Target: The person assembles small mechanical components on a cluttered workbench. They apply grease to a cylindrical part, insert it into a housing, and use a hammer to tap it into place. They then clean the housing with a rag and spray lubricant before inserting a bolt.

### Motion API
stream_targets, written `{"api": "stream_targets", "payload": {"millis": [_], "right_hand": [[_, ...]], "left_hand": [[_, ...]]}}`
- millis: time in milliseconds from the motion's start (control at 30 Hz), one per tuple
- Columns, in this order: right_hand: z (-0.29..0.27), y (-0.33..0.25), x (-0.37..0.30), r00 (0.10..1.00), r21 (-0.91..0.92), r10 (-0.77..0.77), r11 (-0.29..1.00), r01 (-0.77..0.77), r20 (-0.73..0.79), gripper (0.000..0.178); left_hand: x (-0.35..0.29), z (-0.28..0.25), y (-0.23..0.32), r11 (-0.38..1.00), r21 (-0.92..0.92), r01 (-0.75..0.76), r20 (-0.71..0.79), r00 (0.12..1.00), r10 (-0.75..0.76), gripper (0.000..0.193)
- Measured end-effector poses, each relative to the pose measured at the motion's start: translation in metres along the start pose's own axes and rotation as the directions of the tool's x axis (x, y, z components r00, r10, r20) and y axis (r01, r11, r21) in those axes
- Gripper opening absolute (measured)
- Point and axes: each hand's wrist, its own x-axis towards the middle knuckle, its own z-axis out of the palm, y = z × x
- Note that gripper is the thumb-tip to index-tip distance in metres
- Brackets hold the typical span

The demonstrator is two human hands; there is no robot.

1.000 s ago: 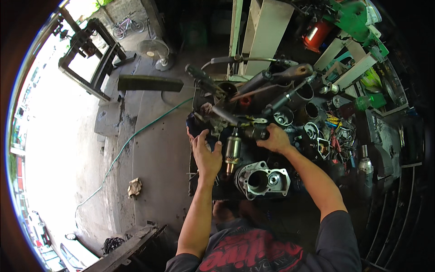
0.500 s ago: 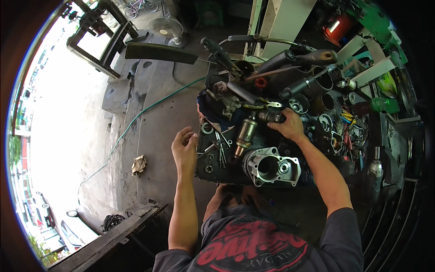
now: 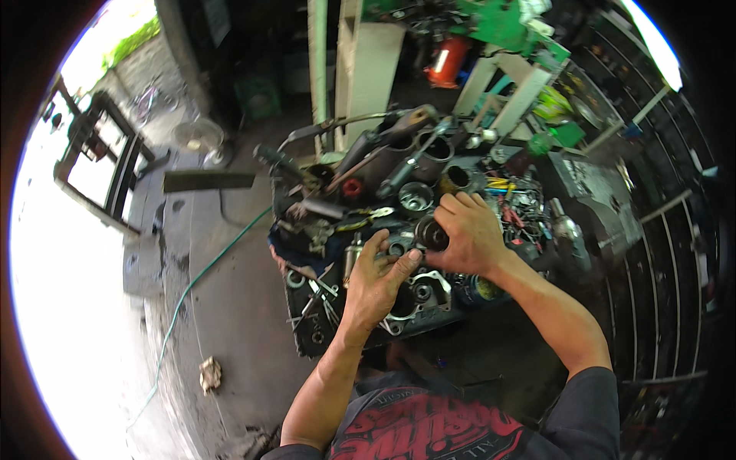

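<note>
My right hand (image 3: 474,236) curls around a dark cylindrical starter gear (image 3: 432,232), with its round open end facing left. Close beside it, my left hand (image 3: 376,282) has its thumb and fingers around a small metal ring (image 3: 396,248). Whether the ring and the gear touch is unclear. Under my hands lies a silver cast starter housing (image 3: 437,287), partly covered by them. A metal armature (image 3: 353,257) stands behind my left fingers, mostly hidden.
Bolts (image 3: 326,299) and a small gear ring (image 3: 295,279) lie at the table's left end, near a dark cloth (image 3: 307,253). Pliers with yellow handles (image 3: 364,220), shock absorbers (image 3: 406,165) and a metal cup (image 3: 415,198) sit behind. Wires and tools (image 3: 517,215) crowd the right.
My left hand has moved right from beside the table to the small ring. The right hand has brought the starter gear nearer to me. The view has turned to the right.
</note>
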Motion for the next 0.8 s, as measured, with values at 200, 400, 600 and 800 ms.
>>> {"api": "stream_targets", "payload": {"millis": [200, 400, 600, 800], "right_hand": [[-0.071, -0.071, -0.029, 0.958, 0.017, 0.087, 0.996, -0.085, -0.274, 0.042], [-0.088, -0.078, -0.113, 0.927, 0.386, 0.286, 0.905, -0.178, -0.241, 0.051], [-0.030, 0.025, -0.250, 0.644, 0.266, 0.687, 0.586, -0.765, 0.338, 0.050], [0.053, 0.072, -0.259, 0.808, -0.031, 0.447, 0.881, -0.473, 0.385, 0.062]], "left_hand": [[-0.022, 0.029, 0.039, 0.986, -0.163, -0.035, 0.254, 0.964, 0.076, 0.094], [-0.065, 0.026, 0.025, 0.801, -0.544, 0.250, 0.372, 0.927, -0.037, 0.114], [-0.090, 0.030, -0.015, 0.827, -0.439, 0.350, 0.448, 0.884, -0.137, 0.125], [-0.104, 0.069, -0.067, 0.805, -0.425, 0.413, 0.426, 0.876, -0.224, 0.122]]}}
